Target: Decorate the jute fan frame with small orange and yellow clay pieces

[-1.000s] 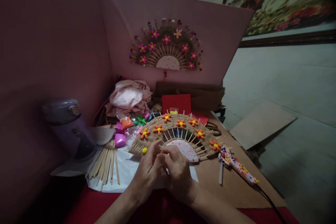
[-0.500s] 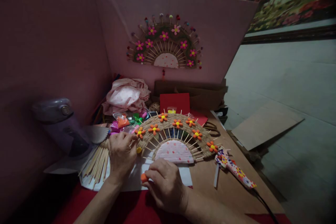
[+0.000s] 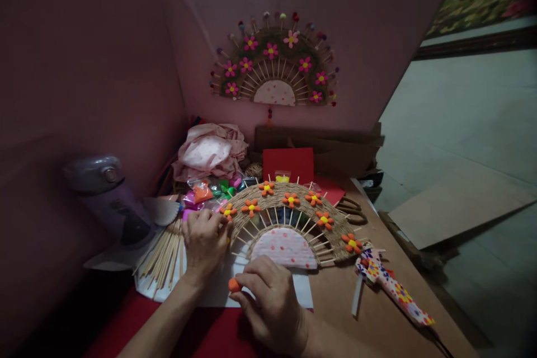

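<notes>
On the table in front of me lies a half-round fan (image 3: 279, 190) of wound twine and thin sticks, with a spotted pink-and-white half-disc (image 3: 285, 248) at its base. Several orange flowers with yellow centres (image 3: 291, 199) sit on its twine band. My left hand (image 3: 206, 240) rests at the fan's left end, fingertips together beside the leftmost flower (image 3: 227, 212); what they pinch is hidden. Closer to me, my right hand (image 3: 271, 302) holds a small lump of orange modelling clay (image 3: 234, 285) between thumb and fingers, just below the half-disc.
Wooden sticks (image 3: 165, 260) and a purple bottle (image 3: 111, 201) stand to the left. Bagged coloured clay (image 3: 203, 192) and crumpled cloth (image 3: 210, 151) lie behind. On the right are scissors (image 3: 352, 212) and a flower-patterned glue gun (image 3: 392, 285). A finished fan (image 3: 272, 61) hangs on the pink board.
The whole view has shifted, so most things appear a little farther right. Both hands keep nearly the same places by the fan, and the right still holds the orange clay.
</notes>
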A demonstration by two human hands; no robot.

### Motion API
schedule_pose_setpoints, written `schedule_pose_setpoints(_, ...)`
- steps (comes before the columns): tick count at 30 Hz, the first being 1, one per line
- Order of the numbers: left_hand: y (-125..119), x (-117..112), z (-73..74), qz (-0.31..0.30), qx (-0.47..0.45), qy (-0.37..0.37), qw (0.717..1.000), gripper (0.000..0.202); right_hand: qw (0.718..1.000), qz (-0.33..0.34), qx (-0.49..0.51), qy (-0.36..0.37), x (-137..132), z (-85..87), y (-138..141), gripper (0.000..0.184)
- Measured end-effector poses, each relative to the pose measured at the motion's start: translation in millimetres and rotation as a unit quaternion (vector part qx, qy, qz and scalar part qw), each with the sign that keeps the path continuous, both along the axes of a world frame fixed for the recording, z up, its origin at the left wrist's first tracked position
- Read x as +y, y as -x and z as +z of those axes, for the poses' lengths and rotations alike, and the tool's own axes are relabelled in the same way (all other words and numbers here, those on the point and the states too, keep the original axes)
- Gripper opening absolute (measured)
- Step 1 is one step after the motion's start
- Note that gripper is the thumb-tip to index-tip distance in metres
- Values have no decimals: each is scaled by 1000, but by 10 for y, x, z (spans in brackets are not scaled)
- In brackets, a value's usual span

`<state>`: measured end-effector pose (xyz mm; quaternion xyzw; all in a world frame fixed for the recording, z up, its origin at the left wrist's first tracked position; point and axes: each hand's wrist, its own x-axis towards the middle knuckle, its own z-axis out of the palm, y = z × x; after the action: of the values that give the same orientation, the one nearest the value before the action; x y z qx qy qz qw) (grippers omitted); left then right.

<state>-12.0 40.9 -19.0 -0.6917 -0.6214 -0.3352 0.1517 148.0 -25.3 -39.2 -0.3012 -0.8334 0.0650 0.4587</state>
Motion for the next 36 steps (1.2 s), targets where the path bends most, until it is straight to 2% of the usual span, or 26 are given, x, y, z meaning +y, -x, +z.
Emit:
schedule_pose_setpoints(9,-19,62,-21,7,13,-24,1000,14,1000,9,4,6,-29,-8,-2,12)
schedule_pose_setpoints(15,12,49,-19,-23,-7,-36,999,14,1000,2,8,9,-24,-9,-10,12)
schedule_pose_setpoints(27,-21,34,-11,8,1,-22,1000,14,1000,5,6,26,-6,-17,-20,11)
schedule_pose_setpoints(33,117,6,18,2,-54,-39,998,5,999,6,11,31,-3,-31,-24,11)
schedule_pose_setpoints(36,200,14,33,2,-51,-24,998,5,999,9,7,34,-8,-21,-29,10)
